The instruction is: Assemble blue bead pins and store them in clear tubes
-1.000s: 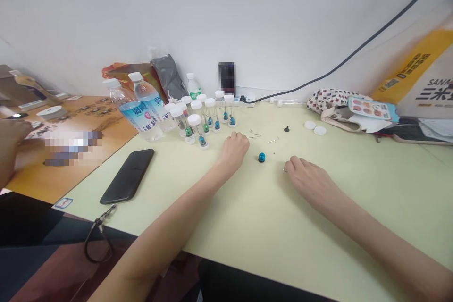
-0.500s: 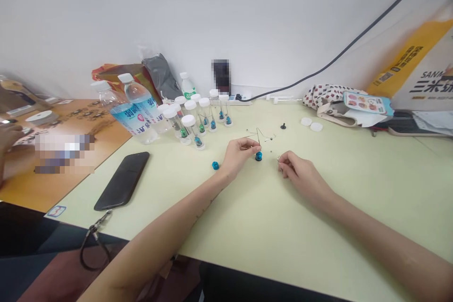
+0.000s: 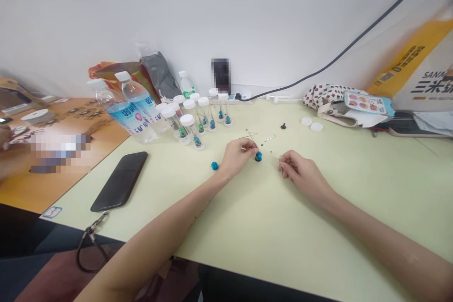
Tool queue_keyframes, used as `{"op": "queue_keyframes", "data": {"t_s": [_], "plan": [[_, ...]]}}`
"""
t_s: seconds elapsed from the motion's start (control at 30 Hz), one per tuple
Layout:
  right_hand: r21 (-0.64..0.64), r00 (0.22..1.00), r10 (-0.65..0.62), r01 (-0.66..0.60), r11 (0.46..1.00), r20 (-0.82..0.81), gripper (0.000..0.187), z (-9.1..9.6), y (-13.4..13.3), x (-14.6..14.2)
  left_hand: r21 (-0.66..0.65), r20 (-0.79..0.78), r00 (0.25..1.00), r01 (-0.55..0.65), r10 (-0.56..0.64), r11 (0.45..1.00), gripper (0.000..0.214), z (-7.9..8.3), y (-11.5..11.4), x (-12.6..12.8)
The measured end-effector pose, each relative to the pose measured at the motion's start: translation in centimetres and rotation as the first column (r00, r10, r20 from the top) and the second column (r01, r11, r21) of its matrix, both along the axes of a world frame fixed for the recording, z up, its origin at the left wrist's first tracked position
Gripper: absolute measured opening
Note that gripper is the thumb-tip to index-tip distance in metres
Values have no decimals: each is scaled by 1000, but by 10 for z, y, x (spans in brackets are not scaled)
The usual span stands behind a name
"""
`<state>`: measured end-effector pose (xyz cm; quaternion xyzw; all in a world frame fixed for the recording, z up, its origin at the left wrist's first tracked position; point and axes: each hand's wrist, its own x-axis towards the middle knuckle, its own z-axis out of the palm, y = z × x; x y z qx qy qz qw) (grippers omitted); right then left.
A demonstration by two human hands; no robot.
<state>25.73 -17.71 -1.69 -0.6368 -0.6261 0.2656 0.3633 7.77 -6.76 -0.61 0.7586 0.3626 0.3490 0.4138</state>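
Head view: capped vials (image 3: 188, 123) holding blue or green pieces (image 3: 197, 141) stand toward the tabletop's (image 3: 247, 236) far edge, seemingly finished; the blue-and-black piece (image 3: 258, 156), well in from the near edge, is outside any vial, left hand (image 3: 240, 156) at it (grip unclear), right hand (image 3: 299, 170) pinching a slim metal part (image 3: 280, 162)

Left grip (image 3: 238, 156) pinched; right grip (image 3: 300, 170) curled; both forearms (image 3: 177, 214) slant inward, wrists (image 3: 331, 199) nearly straight.

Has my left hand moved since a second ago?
Yes. Your left hand has moved rightward, up to the black-based blue piece, which stayed put on the table.
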Motion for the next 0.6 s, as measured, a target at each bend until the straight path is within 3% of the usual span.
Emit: {"op": "queue_keyframes", "data": {"t_s": [0.17, 0.6], "plan": [[4, 999, -3, 4, 1000, -40, 10, 2, 0, -1, 71, -36, 999, 3, 0, 997, 10, 4, -4, 0], [15, 995, 4, -3, 1000, -102, 7, -1, 1, 0, 73, -52, 998, 38, -35, 997, 8, 3, -2, -1]]}}
